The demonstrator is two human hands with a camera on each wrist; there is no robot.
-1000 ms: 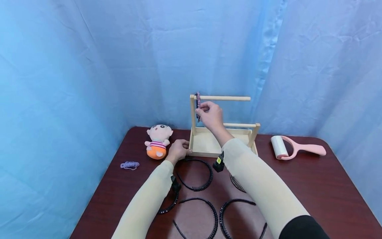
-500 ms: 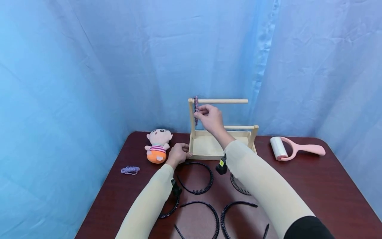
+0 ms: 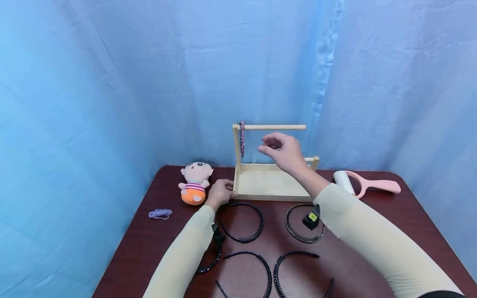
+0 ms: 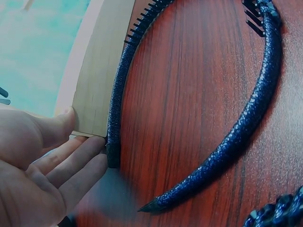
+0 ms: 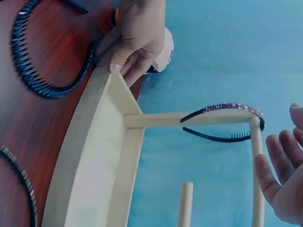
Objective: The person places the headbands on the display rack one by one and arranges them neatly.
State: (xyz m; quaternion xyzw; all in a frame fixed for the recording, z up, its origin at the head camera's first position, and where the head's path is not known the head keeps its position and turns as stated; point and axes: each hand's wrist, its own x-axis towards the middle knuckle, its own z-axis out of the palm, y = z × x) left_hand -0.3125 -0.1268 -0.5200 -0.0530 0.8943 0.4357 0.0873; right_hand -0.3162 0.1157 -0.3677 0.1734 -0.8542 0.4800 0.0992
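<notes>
A wooden rack (image 3: 273, 198) with a tray base and two horizontal bars stands at the back of the table. My left hand (image 3: 220, 192) grips its front left corner, thumb on the front edge and fingers against the side. On the upper bar, beside the left post, hangs a pink glittery headband (image 5: 232, 107) with black ends and teeth. My right hand (image 3: 285, 153) is in the air to the right of that headband, fingers loosely bent and holding nothing. A dark glittery headband (image 4: 236, 137) lies on the table right in front of the left hand.
Several more dark headbands (image 3: 269, 271) lie on the near table, one partly under the left forearm. A plush doll (image 3: 194, 182) and a purple cord bundle (image 3: 160, 213) are at left. A pink-handled lint roller (image 3: 380, 185) lies at right, partly behind the right arm.
My right hand has let go of the pink headband and moved right, leaving it hanging on the upper bar. The left hand stays at the rack's corner.
</notes>
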